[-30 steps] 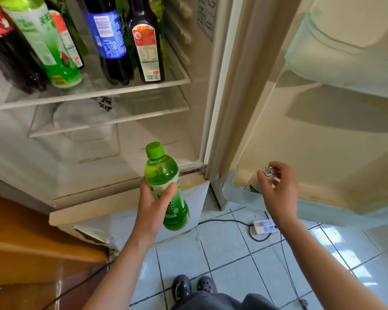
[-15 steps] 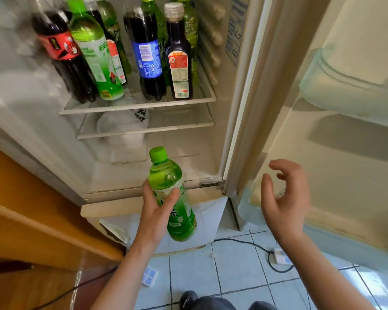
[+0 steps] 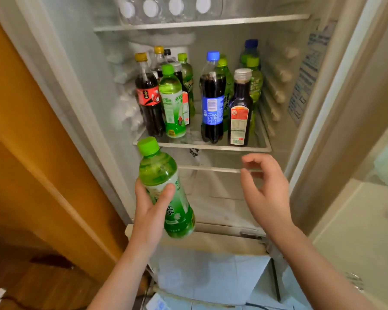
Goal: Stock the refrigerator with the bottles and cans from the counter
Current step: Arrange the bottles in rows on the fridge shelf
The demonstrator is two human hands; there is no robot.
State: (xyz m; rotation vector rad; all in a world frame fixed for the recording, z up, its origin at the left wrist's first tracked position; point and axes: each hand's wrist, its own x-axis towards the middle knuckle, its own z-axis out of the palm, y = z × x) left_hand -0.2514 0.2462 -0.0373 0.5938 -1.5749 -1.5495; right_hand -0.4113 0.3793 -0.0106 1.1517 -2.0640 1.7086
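**Green tea bottle in hand, heading for the middle shelf**

We're mid-placement. One green tea bottle (image 3: 166, 189) is riding in our left hand (image 3: 151, 211) in front of the open refrigerator (image 3: 276, 90), below the front rim of the middle shelf (image 3: 202, 147) and not yet on it. The bottle is tilting, cap up and to the left, base toward us. Left fingers are wrapping the label band from behind and the thumb is pressing across the front.

Our right hand (image 3: 267, 193) is floating to the right of the bottle, well apart from it. The palm is facing left, the fingers are loosely curled, and it's gripping nothing. It's sitting in front of the lower glass shelf (image 3: 211, 168).

The middle shelf is carrying a crowd. A red-label cola bottle (image 3: 149, 99) and a shelved green tea bottle (image 3: 173, 108) are standing at front left, just beside each other. A blue-label cola bottle (image 3: 212, 104) and a dark sauce bottle (image 3: 241, 113) are at front right, with more green bottles behind. We're reading a gap at the front between the shelved green tea and the blue-label cola.

Next move, our judgement: lifting the bottle over the shelf rim, righting it to vertical and setting it down in that gap. That's calling for a clean upright approach, since the neighbours are tall and could tip if clipped. The right hand looks free for steadying them. The counter isn't in view, so we can't tell how much is left.
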